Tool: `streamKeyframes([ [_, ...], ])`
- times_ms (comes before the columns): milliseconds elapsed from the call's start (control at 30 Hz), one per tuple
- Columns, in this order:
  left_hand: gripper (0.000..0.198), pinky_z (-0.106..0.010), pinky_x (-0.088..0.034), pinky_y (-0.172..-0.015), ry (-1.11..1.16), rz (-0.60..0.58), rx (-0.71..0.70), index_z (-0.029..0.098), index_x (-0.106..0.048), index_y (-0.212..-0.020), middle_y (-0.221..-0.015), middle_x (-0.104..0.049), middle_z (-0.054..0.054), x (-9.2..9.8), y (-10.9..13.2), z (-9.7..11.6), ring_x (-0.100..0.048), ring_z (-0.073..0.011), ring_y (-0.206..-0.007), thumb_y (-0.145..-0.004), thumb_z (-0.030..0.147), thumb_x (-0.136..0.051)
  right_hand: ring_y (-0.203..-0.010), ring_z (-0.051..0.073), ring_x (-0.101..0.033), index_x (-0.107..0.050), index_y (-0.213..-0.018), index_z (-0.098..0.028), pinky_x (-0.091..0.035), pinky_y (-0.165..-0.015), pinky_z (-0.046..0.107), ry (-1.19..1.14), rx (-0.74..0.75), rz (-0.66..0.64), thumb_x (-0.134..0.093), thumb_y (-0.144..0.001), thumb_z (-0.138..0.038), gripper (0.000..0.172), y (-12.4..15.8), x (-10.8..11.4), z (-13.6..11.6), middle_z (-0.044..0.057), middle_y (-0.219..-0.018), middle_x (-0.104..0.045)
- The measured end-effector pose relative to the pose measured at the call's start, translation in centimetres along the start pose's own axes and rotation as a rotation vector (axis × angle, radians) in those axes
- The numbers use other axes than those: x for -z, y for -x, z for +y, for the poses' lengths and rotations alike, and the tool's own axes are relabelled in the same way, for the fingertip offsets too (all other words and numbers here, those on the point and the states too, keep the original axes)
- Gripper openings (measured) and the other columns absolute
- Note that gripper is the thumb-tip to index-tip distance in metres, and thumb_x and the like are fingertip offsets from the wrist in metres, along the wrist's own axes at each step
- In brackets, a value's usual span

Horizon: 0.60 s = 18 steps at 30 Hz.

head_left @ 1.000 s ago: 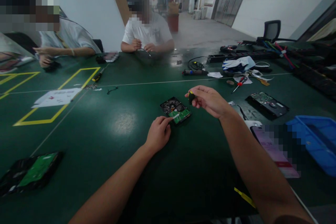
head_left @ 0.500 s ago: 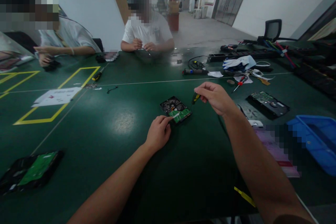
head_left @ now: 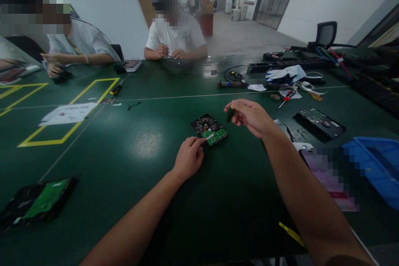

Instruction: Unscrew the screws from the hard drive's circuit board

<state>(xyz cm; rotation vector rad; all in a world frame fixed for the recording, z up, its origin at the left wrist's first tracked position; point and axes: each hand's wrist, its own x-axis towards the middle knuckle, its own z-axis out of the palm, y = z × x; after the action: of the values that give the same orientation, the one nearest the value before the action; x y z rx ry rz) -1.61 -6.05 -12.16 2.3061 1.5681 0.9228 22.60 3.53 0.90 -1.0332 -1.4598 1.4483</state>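
Observation:
A hard drive [head_left: 208, 126] lies on the green table with its green circuit board facing up. My left hand [head_left: 189, 158] rests at its near left corner, index finger pressed on the board and the other fingers curled under. Between the thumb and fingers of my right hand [head_left: 249, 117] is a screwdriver [head_left: 230, 114] with a dark and yellow handle. It is held upright, just right of the drive, its thin shaft pointing down. Whether the tip touches anything I cannot tell.
Another hard drive [head_left: 319, 124] lies to the right, beside a blue bin [head_left: 374, 166]. A third drive [head_left: 39, 201] is at near left. Gloves [head_left: 286, 75], a red screwdriver [head_left: 286, 99] and cables sit at back right. Two people [head_left: 176, 35] work across the table.
My right hand has turned the screwdriver more upright, rolling its handle between the fingers and shifting slightly left. My left hand stays on the hard drive.

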Motion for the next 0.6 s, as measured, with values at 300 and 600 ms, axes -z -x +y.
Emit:
streamKeyframes([
  [300,0.041,-0.045,-0.053,-0.094,-0.009,0.003,0.005,0.023,-0.061,-0.134,-0.116,-0.064,-0.011,-0.26,0.07,-0.25,-0.061,-0.0262,-0.107,-0.095,0.014,-0.051,-0.067,0.016,-0.062,-0.06,-0.092,-0.023,-0.045,-0.055,0.031,-0.13,-0.059,-0.005,-0.068,-0.091,-0.036,0.015,-0.1,-0.28,0.11,0.008,-0.097,-0.07],
  [600,0.041,-0.044,-0.053,-0.094,-0.005,-0.002,0.004,0.023,-0.061,-0.134,-0.116,-0.064,-0.011,0.03,-0.01,0.0,-0.061,-0.0261,-0.107,-0.095,0.014,-0.05,-0.059,0.012,-0.049,-0.069,-0.094,-0.023,-0.032,-0.05,0.029,0.139,0.047,0.059,-0.069,-0.09,-0.044,0.022,-0.27,0.31,0.19,0.001,-0.077,-0.061],
])
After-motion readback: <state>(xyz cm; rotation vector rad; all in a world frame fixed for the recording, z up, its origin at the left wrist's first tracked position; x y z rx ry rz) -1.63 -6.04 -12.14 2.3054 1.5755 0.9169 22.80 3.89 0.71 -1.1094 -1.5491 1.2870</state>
